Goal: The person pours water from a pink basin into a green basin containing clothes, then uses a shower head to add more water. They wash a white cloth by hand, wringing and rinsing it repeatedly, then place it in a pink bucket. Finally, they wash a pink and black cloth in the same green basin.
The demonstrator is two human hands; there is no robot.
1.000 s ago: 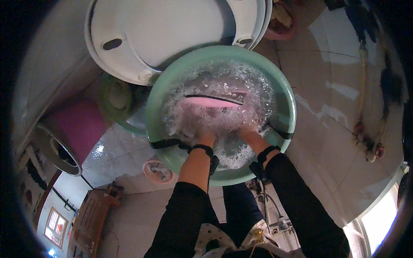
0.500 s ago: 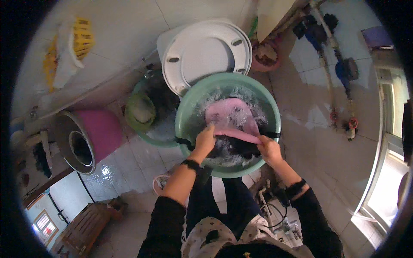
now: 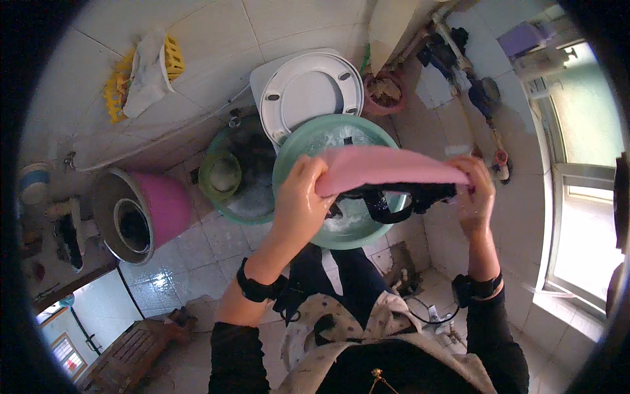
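Observation:
A wet pink cloth piece with a black side and black straps (image 3: 394, 168) is stretched between my hands, its exact kind unclear. My left hand (image 3: 303, 200) grips its left end and my right hand (image 3: 474, 190) its right end, fingers closed round the edge. Below it stands a wide green basin (image 3: 373, 127) of soapy water, partly covered by the raised cloth. A looped black strap hangs from the cloth's underside.
Behind the basin is a toilet with its white seat (image 3: 270, 121) visible. To the left are another green tub (image 3: 226, 213) with a light-green bowl (image 3: 222, 176), and a tipped pink bucket (image 3: 172, 209). Pipes (image 3: 459, 92) line the right wall near a window (image 3: 584, 223).
Both hands have lifted the pink cloth up out of the suds, closer to me. It is now spread wider, with its black straps hanging in view.

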